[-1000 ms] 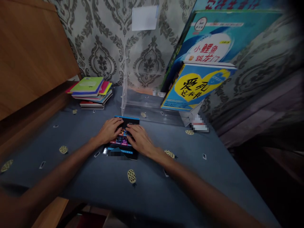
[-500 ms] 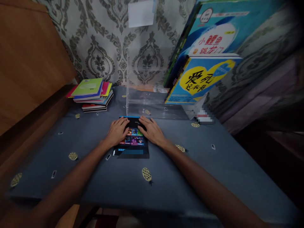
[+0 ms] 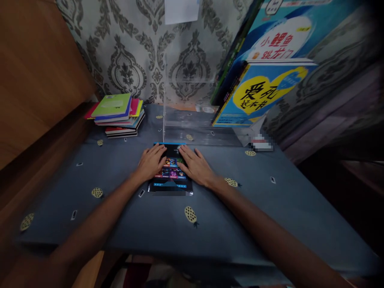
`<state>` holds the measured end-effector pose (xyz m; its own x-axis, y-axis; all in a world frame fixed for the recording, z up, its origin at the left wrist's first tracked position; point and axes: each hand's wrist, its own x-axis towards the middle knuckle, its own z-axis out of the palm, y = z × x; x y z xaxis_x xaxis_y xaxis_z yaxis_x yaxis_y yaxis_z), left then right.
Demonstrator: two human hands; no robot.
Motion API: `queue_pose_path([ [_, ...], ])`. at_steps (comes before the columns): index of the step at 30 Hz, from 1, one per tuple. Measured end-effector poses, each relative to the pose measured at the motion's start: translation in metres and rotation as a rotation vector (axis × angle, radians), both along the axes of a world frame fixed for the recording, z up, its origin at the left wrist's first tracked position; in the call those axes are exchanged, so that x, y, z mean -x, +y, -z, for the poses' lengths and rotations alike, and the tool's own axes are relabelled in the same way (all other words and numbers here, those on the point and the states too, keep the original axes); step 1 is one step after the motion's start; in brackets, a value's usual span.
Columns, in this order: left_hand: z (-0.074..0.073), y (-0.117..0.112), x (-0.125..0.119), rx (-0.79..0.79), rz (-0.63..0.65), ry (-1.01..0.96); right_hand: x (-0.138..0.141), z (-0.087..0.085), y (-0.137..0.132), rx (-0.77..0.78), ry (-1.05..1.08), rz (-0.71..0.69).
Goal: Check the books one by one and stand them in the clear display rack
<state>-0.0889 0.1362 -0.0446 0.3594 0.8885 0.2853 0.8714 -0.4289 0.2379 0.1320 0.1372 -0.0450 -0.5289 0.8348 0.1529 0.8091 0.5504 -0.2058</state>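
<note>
A dark book (image 3: 171,176) with small colourful pictures on its cover lies flat on the blue-grey cloth (image 3: 150,216) in front of me. My left hand (image 3: 151,161) rests flat on its left half, fingers stretched out. My right hand (image 3: 195,166) lies flat on its right half, fingers spread. Neither hand grips anything. The book's far edge sits just before a clear plastic stand (image 3: 192,120).
A stack of thin colourful books (image 3: 117,114) lies at the back left. Large blue picture books (image 3: 264,90) lean in the clear stand at the back right. Patterned wallpaper (image 3: 135,52) backs the table; a wooden board (image 3: 36,76) stands at the left.
Both hands and the dark book have slid a little farther away, toward the clear stand. My hands have spread apart, so more of the cover shows between them.
</note>
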Motion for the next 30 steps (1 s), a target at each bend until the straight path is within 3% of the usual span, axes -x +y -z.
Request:
queue_pose_path([
  [11, 0.008, 0.002, 0.002, -0.024, 0.016, -0.042, -0.016, 0.000, -0.078, 0.032, 0.032, -0.173],
  [21, 0.006, -0.003, 0.000, -0.030, -0.004, -0.041, -0.016, -0.010, -0.083, 0.091, 0.022, -0.175],
  [24, -0.002, -0.005, -0.002, -0.058, -0.015, 0.006, -0.017, -0.012, -0.084, 0.082, 0.037, -0.176],
  [27, -0.020, -0.026, -0.006, -0.094, -0.026, 0.051, -0.016, -0.014, -0.087, 0.076, 0.036, -0.169],
  [30, -0.030, -0.080, -0.017, -0.072, 0.102, 0.091, -0.015, -0.015, -0.088, 0.078, 0.039, -0.163],
])
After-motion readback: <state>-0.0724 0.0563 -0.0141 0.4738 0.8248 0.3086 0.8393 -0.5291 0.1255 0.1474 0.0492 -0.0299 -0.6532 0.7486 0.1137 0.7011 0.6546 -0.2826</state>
